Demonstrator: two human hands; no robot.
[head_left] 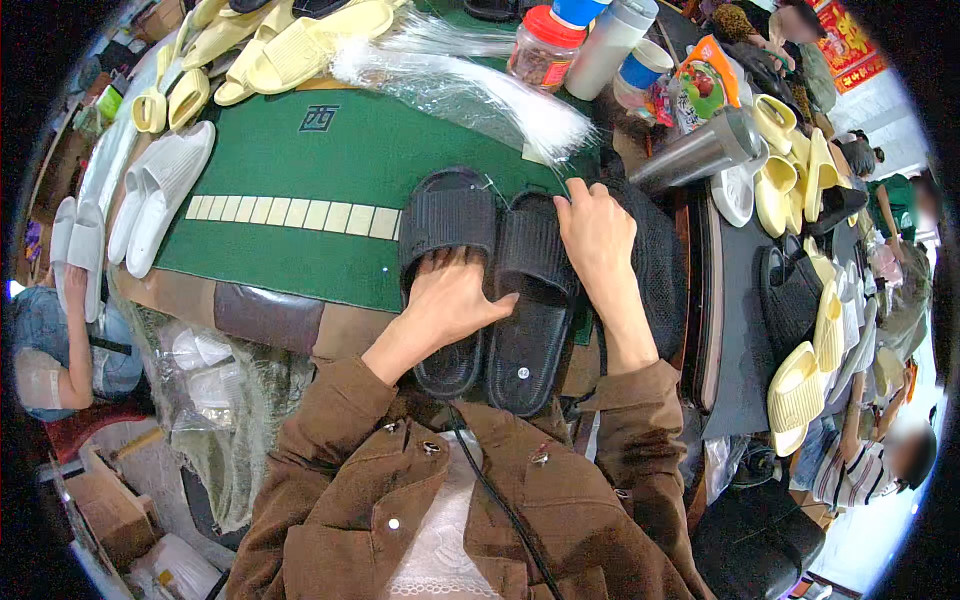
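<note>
A pair of black slide sandals lies side by side in front of me, soles down. My left hand (pixel 447 300) reaches into the left slide (pixel 447 212), its fingers tucked under the ribbed strap and partly hidden. The thumb stretches across toward the right slide (pixel 540 240). A thin clear strand (pixel 490 184) shows between the two straps. By the outer upper edge of the right slide is my right hand (pixel 598 225), fingers curled and closed. What they pinch is too small to make out. Above it lies a bundle of clear plastic strands (pixel 530 108).
A green mat (pixel 270 150) covers the table. Cream slides (pixel 300 50) lie at the far left, white slides (pixel 160 195) nearer. A red-lidded jar (pixel 545 50), cups and a steel tumbler (pixel 700 150) stand far right. More slides and other people are at both sides.
</note>
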